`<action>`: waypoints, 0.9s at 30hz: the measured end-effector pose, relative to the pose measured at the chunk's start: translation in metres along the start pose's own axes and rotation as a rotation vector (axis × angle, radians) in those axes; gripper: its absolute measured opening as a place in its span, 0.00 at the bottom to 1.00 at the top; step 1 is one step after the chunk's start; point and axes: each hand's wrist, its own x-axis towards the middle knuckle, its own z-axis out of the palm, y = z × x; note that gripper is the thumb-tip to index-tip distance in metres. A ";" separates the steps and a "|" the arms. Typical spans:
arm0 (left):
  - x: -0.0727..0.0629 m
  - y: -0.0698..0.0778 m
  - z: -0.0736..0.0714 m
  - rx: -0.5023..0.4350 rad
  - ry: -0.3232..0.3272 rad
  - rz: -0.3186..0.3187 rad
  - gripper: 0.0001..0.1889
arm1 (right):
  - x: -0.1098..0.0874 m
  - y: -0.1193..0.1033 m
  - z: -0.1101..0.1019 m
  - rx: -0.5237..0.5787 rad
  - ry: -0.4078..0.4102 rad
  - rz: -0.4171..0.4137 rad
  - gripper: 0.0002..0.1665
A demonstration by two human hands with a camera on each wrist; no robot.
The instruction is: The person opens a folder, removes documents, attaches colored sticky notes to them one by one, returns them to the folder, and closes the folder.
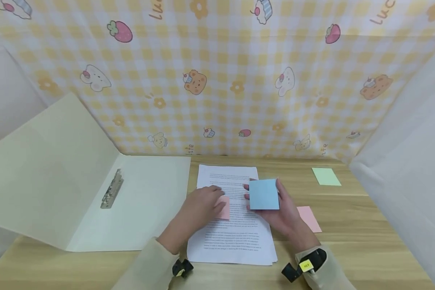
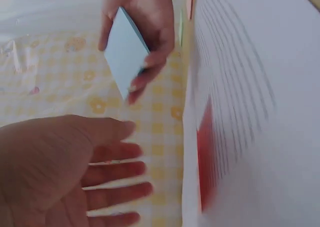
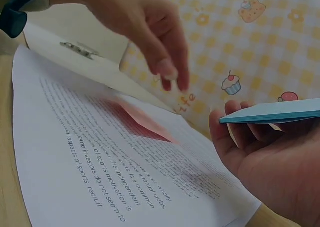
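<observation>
A square pad of blue sticky notes (image 1: 264,194) lies across the palm side of my right hand (image 1: 284,221), which holds it by its edges above the printed sheets (image 1: 235,245). In the left wrist view, fingers wrap one edge of the pad and its layered side shows. My left hand (image 1: 197,209) hovers over the left part of the sheets with loosely extended fingers and nothing between them. Below it a pink sticky note (image 3: 142,121) sits on the text, one side lifted off the page in the right wrist view.
An open white folder (image 1: 152,201) with a metal clip (image 1: 112,189) stands on the left, its cover raised. To the right, a green sticky note (image 1: 326,176) and another pink sticky note (image 1: 309,219) lie on the wooden table (image 1: 377,249). A yellow checked cloth (image 1: 221,52) hangs behind.
</observation>
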 end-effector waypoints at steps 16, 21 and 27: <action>0.036 0.052 0.015 -0.032 0.180 0.232 0.39 | -0.002 0.009 0.017 -0.154 0.136 0.020 0.37; 0.036 0.050 0.017 -0.033 0.146 0.244 0.36 | 0.000 0.009 0.016 -0.185 0.179 0.023 0.42; 0.036 0.048 0.018 -0.059 0.093 0.261 0.29 | -0.002 0.007 0.014 -0.203 0.187 0.033 0.46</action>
